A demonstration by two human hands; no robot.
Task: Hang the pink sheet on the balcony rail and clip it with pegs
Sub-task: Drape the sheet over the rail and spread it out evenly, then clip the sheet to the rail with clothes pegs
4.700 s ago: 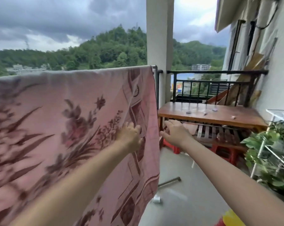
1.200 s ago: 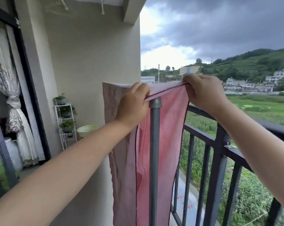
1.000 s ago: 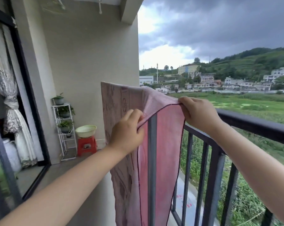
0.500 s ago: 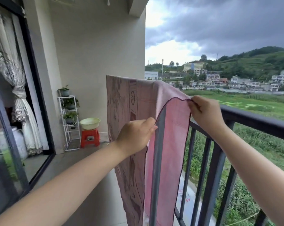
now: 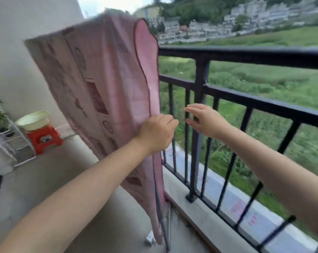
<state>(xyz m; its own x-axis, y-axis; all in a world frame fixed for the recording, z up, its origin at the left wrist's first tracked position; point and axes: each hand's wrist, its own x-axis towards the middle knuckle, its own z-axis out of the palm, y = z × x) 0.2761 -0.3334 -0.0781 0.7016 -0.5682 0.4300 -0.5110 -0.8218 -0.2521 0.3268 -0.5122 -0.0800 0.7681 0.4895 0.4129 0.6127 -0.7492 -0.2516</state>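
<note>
The pink sheet, printed with dark red motifs, hangs draped over the end of the black balcony rail, falling down both sides. My left hand grips the sheet's right edge about halfway down. My right hand hovers just right of that edge in front of the rail bars, fingers and thumb apart, holding nothing. No pegs are in view.
A pale green basin sits on a red stool by the wall at left, next to a white plant rack. A small white object lies on the floor below the sheet. Fields and houses lie beyond the rail.
Both hands have moved down from the sheet's top edge. My right hand has let go of the sheet; my left hand now grips its side edge lower down. The view tilted downward.
</note>
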